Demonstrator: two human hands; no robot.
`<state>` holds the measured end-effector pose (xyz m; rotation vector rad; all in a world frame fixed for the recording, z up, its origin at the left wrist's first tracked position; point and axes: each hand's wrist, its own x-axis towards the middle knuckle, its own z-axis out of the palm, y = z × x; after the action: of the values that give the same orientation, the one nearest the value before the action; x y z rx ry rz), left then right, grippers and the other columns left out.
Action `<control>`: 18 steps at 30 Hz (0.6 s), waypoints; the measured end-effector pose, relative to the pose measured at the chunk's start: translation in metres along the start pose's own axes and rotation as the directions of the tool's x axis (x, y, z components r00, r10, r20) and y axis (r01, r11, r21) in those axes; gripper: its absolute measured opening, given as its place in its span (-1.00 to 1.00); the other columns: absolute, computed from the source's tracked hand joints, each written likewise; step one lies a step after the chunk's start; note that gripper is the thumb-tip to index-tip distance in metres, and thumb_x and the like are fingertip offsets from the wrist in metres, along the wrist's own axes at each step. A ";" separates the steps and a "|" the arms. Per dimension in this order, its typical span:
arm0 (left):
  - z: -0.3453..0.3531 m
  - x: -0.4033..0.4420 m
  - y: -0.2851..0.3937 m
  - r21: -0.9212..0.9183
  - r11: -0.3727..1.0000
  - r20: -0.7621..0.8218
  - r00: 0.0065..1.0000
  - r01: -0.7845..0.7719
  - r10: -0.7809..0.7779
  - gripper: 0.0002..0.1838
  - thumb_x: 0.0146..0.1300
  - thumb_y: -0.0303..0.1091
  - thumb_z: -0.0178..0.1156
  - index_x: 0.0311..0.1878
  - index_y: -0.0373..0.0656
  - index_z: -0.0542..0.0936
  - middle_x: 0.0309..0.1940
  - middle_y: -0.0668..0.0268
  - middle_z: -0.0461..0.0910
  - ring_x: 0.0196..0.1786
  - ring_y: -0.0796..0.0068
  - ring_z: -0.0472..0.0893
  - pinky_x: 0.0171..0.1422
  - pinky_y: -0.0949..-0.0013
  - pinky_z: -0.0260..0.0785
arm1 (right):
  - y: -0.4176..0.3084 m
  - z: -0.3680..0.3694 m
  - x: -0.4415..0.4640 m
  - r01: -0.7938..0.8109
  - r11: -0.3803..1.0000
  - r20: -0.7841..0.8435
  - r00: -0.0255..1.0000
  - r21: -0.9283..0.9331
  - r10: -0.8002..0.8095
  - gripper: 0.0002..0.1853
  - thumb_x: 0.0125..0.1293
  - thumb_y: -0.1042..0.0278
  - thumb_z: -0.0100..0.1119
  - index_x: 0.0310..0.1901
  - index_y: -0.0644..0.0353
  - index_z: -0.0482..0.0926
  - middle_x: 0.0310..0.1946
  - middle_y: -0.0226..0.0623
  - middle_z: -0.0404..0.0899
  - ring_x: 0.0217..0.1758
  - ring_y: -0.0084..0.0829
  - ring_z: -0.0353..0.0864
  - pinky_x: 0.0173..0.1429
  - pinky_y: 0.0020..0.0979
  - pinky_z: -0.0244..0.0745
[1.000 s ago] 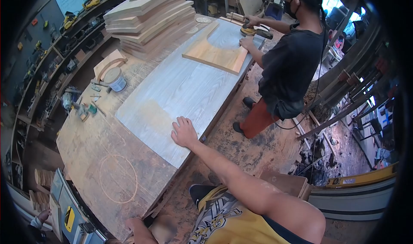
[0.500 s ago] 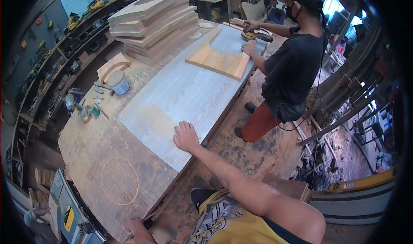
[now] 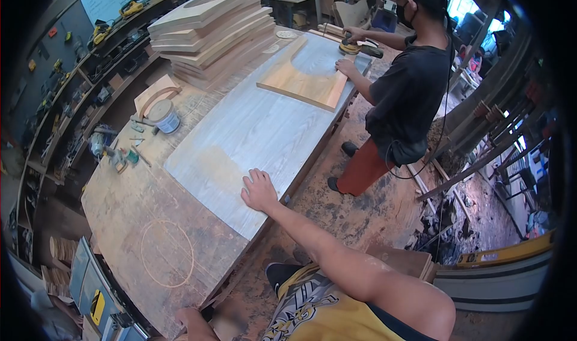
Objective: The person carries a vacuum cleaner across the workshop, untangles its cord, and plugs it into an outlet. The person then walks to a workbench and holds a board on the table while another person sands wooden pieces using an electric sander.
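My right hand [image 3: 259, 190] lies flat and open on a grey wood-grain board [image 3: 240, 142], close to a patch of pale sawdust [image 3: 219, 165]. Nothing is held in it. At the near edge of the worktable [image 3: 126, 221] is my left hand [image 3: 187, 318], low in the view; its fingers are mostly hidden. A thin ring outline [image 3: 167, 219] shows on the bare tabletop between the two. Farther up the grey board rests a wooden panel with a curved cutout [image 3: 300, 87].
Across the table, a co-worker [image 3: 409, 82] holds a power sander [image 3: 354, 47] at the wooden panel. A stack of cut wooden panels [image 3: 210, 34] stands at the far left. A tub [image 3: 164, 117], a power tool [image 3: 99, 142] and small tools sit along the left side.
The co-worker's sander has shifted slightly at the panel. At the lower left, another person's arm has moved. Both my hands stay in place.
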<state>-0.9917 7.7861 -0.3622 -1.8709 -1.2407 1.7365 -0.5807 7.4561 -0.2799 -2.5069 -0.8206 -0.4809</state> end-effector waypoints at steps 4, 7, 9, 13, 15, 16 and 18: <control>-0.002 -0.005 -0.002 0.002 1.000 0.006 1.000 -0.018 0.018 -0.58 0.07 -0.16 0.28 0.06 0.18 0.62 0.03 0.46 0.60 0.05 0.38 0.59 0.01 0.08 0.49 | 0.000 0.001 -0.001 0.007 1.000 -0.025 1.000 0.003 -0.007 -0.63 0.16 0.12 0.04 -0.15 0.26 0.49 -0.02 0.04 0.43 0.19 -0.10 0.30 0.27 -0.13 0.14; -0.007 -0.015 -0.003 -0.006 1.000 0.049 0.999 -0.020 0.020 -0.55 0.08 -0.12 0.28 0.11 0.21 0.58 0.09 0.48 0.56 0.10 0.38 0.56 0.06 0.09 0.47 | 0.000 0.002 -0.001 0.005 1.000 -0.018 1.000 0.003 -0.005 -0.64 0.16 0.13 0.04 -0.15 0.26 0.48 -0.02 0.04 0.43 0.19 -0.10 0.30 0.27 -0.12 0.14; -0.011 -0.022 -0.004 0.012 0.999 0.075 0.996 -0.039 0.038 -0.52 0.10 -0.07 0.27 0.15 0.24 0.55 0.13 0.50 0.53 0.14 0.39 0.53 0.10 0.08 0.45 | 0.000 0.003 -0.001 0.002 1.000 -0.015 1.000 0.002 -0.002 -0.64 0.16 0.13 0.04 -0.14 0.25 0.48 -0.01 0.04 0.43 0.19 -0.10 0.30 0.27 -0.12 0.14; -0.011 -0.028 -0.005 0.016 0.998 0.015 0.998 -0.055 0.055 -0.53 0.09 -0.06 0.28 0.13 0.24 0.56 0.12 0.52 0.54 0.13 0.39 0.54 0.09 0.07 0.45 | 0.000 0.001 -0.001 -0.001 1.000 -0.004 1.000 -0.013 0.001 -0.63 0.16 0.12 0.03 -0.14 0.25 0.48 -0.01 0.04 0.42 0.19 -0.10 0.29 0.28 -0.12 0.13; -0.001 0.002 0.000 0.112 0.993 0.116 0.993 -0.038 0.025 -0.54 0.09 -0.08 0.28 0.12 0.22 0.57 0.12 0.48 0.55 0.14 0.35 0.54 0.08 0.06 0.45 | 0.000 0.003 -0.001 -0.003 1.000 -0.001 1.000 -0.014 0.003 -0.63 0.17 0.12 0.03 -0.13 0.25 0.48 0.00 0.04 0.42 0.20 -0.10 0.29 0.28 -0.12 0.13; 0.002 0.010 0.001 0.112 0.993 0.115 0.993 -0.038 0.025 -0.54 0.09 -0.08 0.28 0.12 0.22 0.57 0.12 0.48 0.55 0.14 0.35 0.54 0.08 0.06 0.45 | 0.001 0.003 -0.001 -0.005 1.000 0.002 1.000 -0.014 0.005 -0.63 0.17 0.12 0.03 -0.13 0.25 0.47 0.00 0.04 0.42 0.20 -0.10 0.29 0.28 -0.12 0.12; 0.001 0.008 0.000 -0.005 1.000 0.085 0.996 -0.023 0.024 -0.56 0.10 -0.13 0.26 0.11 0.16 0.57 0.09 0.40 0.56 0.12 0.29 0.54 0.08 0.05 0.45 | 0.000 0.003 -0.001 -0.008 1.000 0.007 1.000 -0.008 0.009 -0.63 0.17 0.12 0.03 -0.13 0.25 0.47 0.00 0.04 0.42 0.20 -0.10 0.29 0.29 -0.12 0.12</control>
<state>-0.9933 7.7917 -0.3678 -1.8382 -1.2582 1.8449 -0.5809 7.4567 -0.2826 -2.5196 -0.8120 -0.4732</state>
